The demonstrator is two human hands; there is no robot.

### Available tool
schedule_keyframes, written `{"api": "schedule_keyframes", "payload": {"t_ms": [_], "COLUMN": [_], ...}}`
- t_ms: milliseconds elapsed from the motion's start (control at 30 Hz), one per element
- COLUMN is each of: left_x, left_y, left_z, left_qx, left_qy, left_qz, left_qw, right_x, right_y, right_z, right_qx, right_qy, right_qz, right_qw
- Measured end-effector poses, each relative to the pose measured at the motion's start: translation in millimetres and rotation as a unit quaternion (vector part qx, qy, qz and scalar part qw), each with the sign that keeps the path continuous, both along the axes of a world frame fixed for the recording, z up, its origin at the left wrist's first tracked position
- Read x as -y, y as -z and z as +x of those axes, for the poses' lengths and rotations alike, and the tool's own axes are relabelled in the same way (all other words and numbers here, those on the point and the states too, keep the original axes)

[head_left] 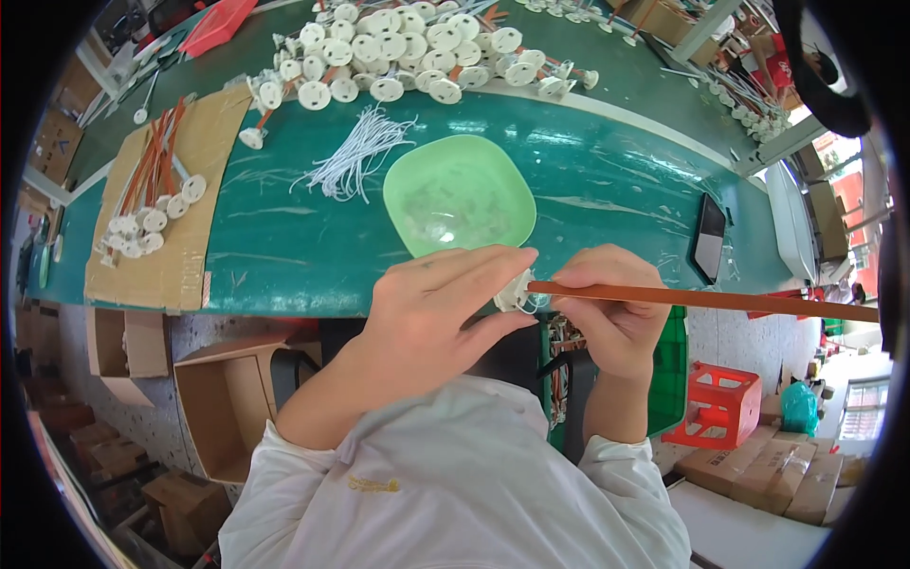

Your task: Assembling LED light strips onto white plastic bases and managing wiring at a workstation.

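Note:
My left hand [431, 303] is closed around a small white plastic piece [513, 292] in front of my chest, its fingers covering much of the piece. A long, flat brown strip [711, 300] runs from that piece out to the right. Between thumb and fingertips, my right hand [616, 308] pinches this strip close to the white piece. Thin white cord [540, 302] loops at the join. Just beyond my hands sits a light green plastic bowl [460, 194]; what lies inside is too unclear to name. A bundle of white cords [360, 152] lies behind it.
White round-ended pieces [408, 47] are heaped at the table's far side. More, with brown strips, lie on a cardboard sheet [161, 256] at left. A phone [708, 239] is at right. Cardboard boxes [223, 417] and a red stool [716, 406] stand below; another person [773, 71] is far right.

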State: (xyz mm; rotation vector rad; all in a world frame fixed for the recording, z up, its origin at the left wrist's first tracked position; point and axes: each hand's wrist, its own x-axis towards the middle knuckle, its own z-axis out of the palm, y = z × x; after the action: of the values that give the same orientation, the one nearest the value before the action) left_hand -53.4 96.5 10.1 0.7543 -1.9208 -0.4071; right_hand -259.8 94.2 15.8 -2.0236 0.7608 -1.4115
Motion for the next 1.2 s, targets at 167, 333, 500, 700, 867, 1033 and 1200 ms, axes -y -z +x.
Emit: {"api": "schedule_keyframes", "payload": {"t_ms": [167, 333, 500, 700, 867, 1033, 1200], "left_x": [12, 23, 32, 37, 35, 14, 9], "left_y": [3, -2, 0, -1, 7, 47, 64], "left_z": [-6, -5, -4, 4, 15, 60, 63], "left_qx": [-0.041, -0.040, -0.044, -0.007, 0.019, 0.109, 0.150], "left_qy": [0.045, 0.048, 0.051, 0.086, 0.012, -0.283, -0.293], "left_qz": [0.063, 0.056, 0.053, 0.069, 0.038, -0.054, -0.099], "left_qw": [0.996, 0.996, 0.996, 0.994, 0.999, 0.951, 0.939], "right_x": [7, 19, 32, 41, 72, 196, 326], "right_y": [-18, -23, -24, -38, -40, -35, 15], "right_z": [0, -1, 0, 1, -42, -143, -260], "right_qx": [-0.067, -0.071, -0.071, -0.160, -0.178, -0.112, -0.184], "right_qy": [0.015, -0.001, -0.021, -0.033, 0.038, 0.354, 0.508], "right_qz": [-0.026, -0.015, -0.025, -0.006, -0.022, 0.127, 0.080], "right_qw": [0.997, 0.997, 0.997, 0.986, 0.983, 0.920, 0.838]}}
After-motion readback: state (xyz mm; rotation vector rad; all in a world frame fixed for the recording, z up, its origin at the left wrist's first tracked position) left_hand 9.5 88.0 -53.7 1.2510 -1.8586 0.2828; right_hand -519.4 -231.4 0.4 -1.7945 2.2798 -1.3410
